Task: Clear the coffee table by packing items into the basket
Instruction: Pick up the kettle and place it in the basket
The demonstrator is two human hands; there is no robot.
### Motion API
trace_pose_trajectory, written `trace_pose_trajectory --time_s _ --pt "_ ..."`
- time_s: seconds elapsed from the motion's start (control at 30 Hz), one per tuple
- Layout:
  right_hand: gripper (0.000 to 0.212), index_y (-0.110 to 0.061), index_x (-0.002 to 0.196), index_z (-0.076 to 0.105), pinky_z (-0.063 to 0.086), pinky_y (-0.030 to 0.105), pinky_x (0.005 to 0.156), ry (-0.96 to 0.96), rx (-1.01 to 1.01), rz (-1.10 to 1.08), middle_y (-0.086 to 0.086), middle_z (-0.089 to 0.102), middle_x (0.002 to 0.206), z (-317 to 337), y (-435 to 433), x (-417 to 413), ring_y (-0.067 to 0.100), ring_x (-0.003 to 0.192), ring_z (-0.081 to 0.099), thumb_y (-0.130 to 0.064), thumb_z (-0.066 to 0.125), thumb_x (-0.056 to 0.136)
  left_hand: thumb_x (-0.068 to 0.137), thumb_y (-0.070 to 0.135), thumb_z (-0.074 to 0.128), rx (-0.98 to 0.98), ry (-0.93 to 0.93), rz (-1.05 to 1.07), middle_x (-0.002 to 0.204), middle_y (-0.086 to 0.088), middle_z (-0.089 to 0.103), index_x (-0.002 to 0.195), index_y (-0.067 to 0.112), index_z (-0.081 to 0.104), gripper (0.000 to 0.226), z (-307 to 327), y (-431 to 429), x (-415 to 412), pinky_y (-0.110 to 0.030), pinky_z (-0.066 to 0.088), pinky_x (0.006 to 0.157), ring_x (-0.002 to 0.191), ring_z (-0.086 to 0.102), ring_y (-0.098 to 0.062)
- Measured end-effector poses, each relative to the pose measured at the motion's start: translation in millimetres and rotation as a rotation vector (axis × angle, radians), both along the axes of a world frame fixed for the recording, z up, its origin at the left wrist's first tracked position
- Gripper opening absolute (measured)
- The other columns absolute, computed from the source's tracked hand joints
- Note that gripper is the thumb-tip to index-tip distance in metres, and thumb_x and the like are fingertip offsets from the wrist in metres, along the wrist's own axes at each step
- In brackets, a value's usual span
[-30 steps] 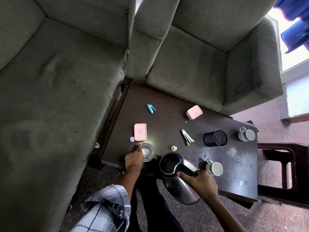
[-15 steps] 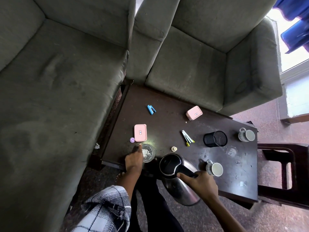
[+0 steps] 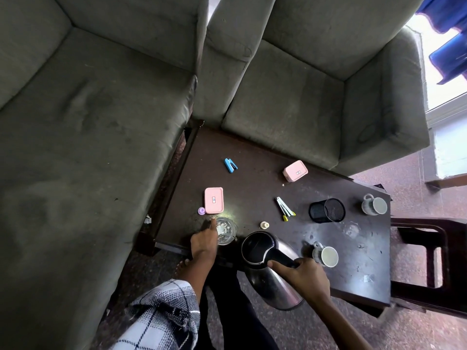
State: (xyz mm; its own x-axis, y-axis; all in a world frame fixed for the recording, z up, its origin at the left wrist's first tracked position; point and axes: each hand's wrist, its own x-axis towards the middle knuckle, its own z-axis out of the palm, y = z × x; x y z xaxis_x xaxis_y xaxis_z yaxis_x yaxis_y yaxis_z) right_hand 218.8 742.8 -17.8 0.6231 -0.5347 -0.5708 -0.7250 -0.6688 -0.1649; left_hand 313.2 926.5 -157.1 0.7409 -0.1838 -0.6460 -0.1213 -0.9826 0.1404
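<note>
— From the head view: right hand (image 3: pixel 307 276) is wrapped round the steel kettle's black handle (image 3: pixel 280 258) at the dark tabletop's (image 3: pixel 252 188) near edge; left hand (image 3: pixel 204 242), fingers loosely extended, touches the clear glass tumbler (image 3: pixel 225 229).

— No basket in sight. A nudge might tip that glass off.

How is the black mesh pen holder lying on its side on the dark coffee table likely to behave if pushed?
The black mesh pen holder lies on its side on the coffee table, so a nudge would probably set it rolling. Its open wire mesh and apparently empty inside suggest it is light for its size. It looks stiff, likely keeping its shape when gripped.
</note>
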Motion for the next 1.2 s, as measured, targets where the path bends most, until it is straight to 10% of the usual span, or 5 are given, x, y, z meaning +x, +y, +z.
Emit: trace_pose_trajectory --time_s 1.2 --pt "0.067 -0.013 0.047 0.046 0.037 0.023 0.05 0.033 -0.009 0.009 -0.004 0.052 0.048 4.0 1.7 6.1 0.02 0.058 0.059 -0.076 0.066 0.053 0.096 0.001 0.027 -0.016 -0.024 0.042 0.12 -0.008 0.065 0.148 0.019 0.016 0.056 0.6 -0.1 -1.2 -0.033 0.049 0.083 0.107 0.064 -0.024"
